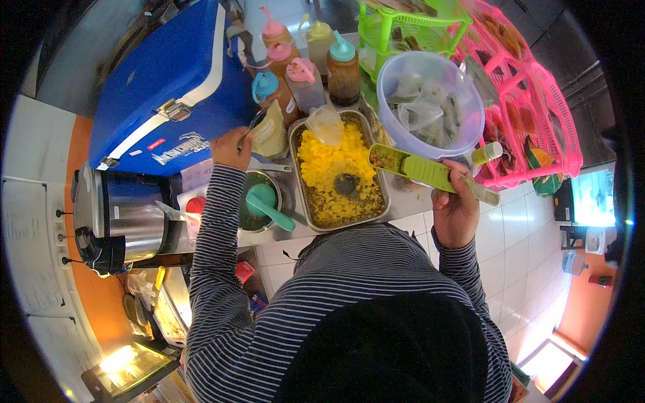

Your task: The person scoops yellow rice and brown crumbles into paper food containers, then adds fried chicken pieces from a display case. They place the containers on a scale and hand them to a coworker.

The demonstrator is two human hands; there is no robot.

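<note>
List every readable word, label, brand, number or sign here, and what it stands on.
Blue cooler box: white lettering and a small red label; wording not copied out.
Pale bag: faint marks, too blurred to read.
Steel cooker: pale label, too small to read.
Wall papers: faint lines, too blurred to read.
</note>
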